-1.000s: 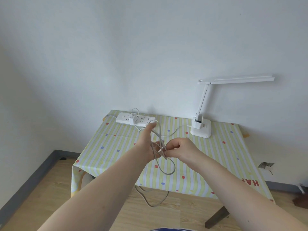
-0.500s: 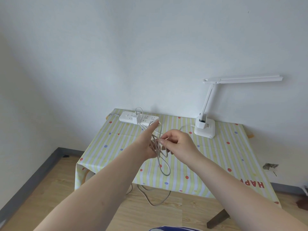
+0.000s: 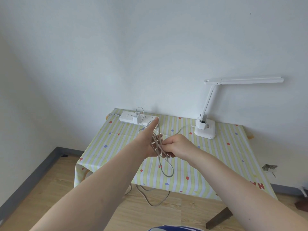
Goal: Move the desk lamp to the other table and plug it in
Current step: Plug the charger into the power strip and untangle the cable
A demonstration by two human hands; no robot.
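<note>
**Cord looped over one hand, lamp at the far right corner**

The right hand (image 3: pixel 177 145) closes its grip in a pinch on the grey cord (image 3: pixel 160 157), fingers curled round the strands just beside the left palm. The left hand (image 3: pixel 150 140) is held flat and straight, fingers pointing far towards the wall, its grip wide, with several turns of the cord wound across it. A long loop hangs from the hands over the near half of the worktop (image 3: pixel 221 165), and more cord trails off the near edge onto the wooden floor (image 3: pixel 55 185).

The desk lamp (image 3: pixel 205 126) stands upright at the far right of the worktop, its base close to the far edge, its head bar reaching right along the wall. A thin white lead runs left from its base. The power strip (image 3: pixel 128 117) lies along the far edge at the left, a white plug adapter (image 3: pixel 135 118) seated in it.

The striped, dotted cloth drapes over the near and left edges. Bare floor lies to the left, up to the grey skirting.
</note>
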